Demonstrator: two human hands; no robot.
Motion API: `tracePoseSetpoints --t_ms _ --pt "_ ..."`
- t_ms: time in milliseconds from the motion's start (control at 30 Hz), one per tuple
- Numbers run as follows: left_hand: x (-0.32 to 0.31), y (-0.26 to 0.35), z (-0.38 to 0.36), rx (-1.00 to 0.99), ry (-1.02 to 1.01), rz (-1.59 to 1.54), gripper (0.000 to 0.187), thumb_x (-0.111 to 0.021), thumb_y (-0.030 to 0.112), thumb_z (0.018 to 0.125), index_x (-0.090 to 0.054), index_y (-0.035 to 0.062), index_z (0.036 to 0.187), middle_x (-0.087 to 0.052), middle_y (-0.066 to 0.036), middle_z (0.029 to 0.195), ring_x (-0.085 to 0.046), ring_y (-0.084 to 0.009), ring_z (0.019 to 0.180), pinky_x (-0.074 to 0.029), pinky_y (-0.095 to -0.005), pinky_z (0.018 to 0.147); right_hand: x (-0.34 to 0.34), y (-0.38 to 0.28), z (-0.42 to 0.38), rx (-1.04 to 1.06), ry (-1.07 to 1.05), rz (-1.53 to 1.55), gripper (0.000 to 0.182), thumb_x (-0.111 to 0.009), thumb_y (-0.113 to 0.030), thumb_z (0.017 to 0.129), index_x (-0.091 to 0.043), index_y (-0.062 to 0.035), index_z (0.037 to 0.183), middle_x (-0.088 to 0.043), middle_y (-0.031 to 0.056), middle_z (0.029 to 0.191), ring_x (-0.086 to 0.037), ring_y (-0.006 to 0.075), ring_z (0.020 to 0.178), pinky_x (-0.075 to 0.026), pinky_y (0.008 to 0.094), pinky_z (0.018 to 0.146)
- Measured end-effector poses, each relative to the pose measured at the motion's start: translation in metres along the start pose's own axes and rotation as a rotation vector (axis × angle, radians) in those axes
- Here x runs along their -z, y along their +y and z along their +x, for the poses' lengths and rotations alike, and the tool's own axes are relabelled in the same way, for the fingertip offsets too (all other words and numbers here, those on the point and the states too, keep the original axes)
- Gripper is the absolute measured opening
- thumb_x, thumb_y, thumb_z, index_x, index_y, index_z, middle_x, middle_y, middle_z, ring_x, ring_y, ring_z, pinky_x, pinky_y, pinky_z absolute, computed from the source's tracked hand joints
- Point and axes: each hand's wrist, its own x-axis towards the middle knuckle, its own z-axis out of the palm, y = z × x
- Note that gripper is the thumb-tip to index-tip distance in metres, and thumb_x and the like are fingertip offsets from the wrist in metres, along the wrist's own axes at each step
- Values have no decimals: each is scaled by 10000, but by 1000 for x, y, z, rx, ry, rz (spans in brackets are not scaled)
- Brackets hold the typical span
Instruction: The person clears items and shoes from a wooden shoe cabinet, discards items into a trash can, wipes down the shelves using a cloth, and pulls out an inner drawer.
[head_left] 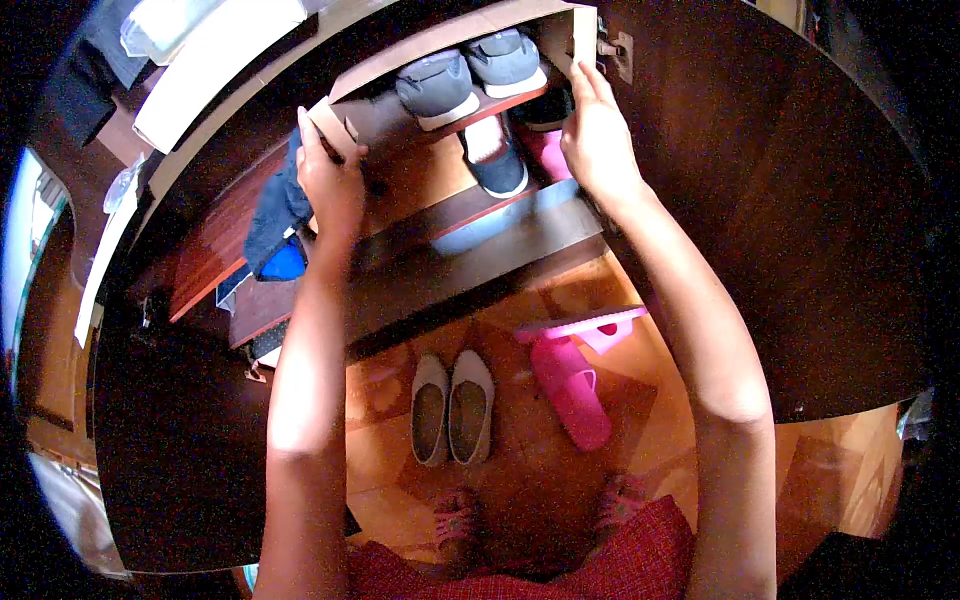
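A tan, cardboard-like box piece (440,50) spans the upper part of a shoe cabinet, with an end near each hand. My left hand (332,180) is closed round its left end, thumb towards the inside. My right hand (600,140) grips the right end with long fingers pressed along it, close to a door hinge (624,57). Between my hands, a pair of grey sneakers (435,85) with white soles sits on a shelf. Below them are a dark blue shoe (500,170) and a pink shoe (548,152). Dark blue cloth (275,220) hangs beside my left wrist.
Dark cabinet doors stand open, one at right (780,220) and one at left (180,460). On the tiled floor are beige flats (472,405), a pink slipper (572,395) and another pink slipper tipped on its side (600,325). My feet are just behind them.
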Motion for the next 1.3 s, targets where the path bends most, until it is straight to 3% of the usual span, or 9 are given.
tracePoseSetpoints --t_ms 167,333,400,467,733,900,967,1200,1300 --pt "-1 7 2 80 -49 -51 871 -721 -7 636 -265 79 1373 -566 -220 930 -565 -349 835 -454 -403 738 -13 0 9 -25 -136 -92 566 -474 65 702 -366 96 1257 -319 253 1349 -417 380 1167 -356 373 993" --pt "-9 4 10 63 -91 41 876 -692 -15 665 -206 72 1389 -537 -240 965 -551 -393 884 -445 -422 754 -12 0 23 -143 -302 -67 563 -434 80 704 -369 94 1263 -296 239 1372 -376 352 1220 -303 345 1034" --pt "-12 6 12 98 -91 149 849 -660 -23 689 -188 55 1390 -526 -243 980 -552 -393 890 -446 -425 755 -19 8 21 -121 -265 -57 557 -424 80 705 -372 95 1260 -318 238 1361 -374 355 1221 -294 348 1040" --pt "-13 9 12 73 -84 200 831 -640 -25 702 -178 45 1390 -518 -245 988 -556 -396 880 -452 -428 748 -22 10 18 9 -182 -93 554 -506 10 713 -398 56 1254 -360 210 1343 -412 379 1175 -349 384 1004" --pt "-15 3 8 74 -49 170 845 -673 13 696 -171 -1 1376 -515 -252 1016 -549 -416 867 -451 -429 774 -17 -19 3 186 -63 12 593 -518 58 665 -405 51 1247 -404 213 1305 -399 395 1180 -327 387 1019" --pt "-11 6 7 33 12 139 809 -696 31 682 -232 -45 1341 -519 -261 1036 -536 -426 914 -436 -423 817 -18 -21 0 218 -46 2 573 -530 63 666 -447 7 1230 -436 216 1269 -428 374 1152 -348 393 997" --pt "-10 6 10 124 -19 35 761 -705 32 673 -291 -49 1307 -522 -272 1062 -530 -420 964 -432 -412 833 -16 -23 2 196 -20 45 535 -534 53 680 -467 -1 1207 -470 210 1220 -458 368 1113 -364 398 977" --pt "-8 12 12 138 62 2 723 -711 30 668 -325 -50 1274 -524 -273 1069 -515 -421 998 -420 -419 845 -20 -28 21 195 84 184 459 -548 39 699 -488 7 1153 -501 216 1140 -485 365 1057 -403 403 924" --pt "-5 21 14 124 127 -15 670 -699 43 679 -363 -6 1256 -535 -256 1013 -522 -395 972 -423 -411 825 -24 -30 32 206 114 191 435 -555 26 710 -490 7 1139 -508 206 1129 -487 363 1050 -395 406 927"
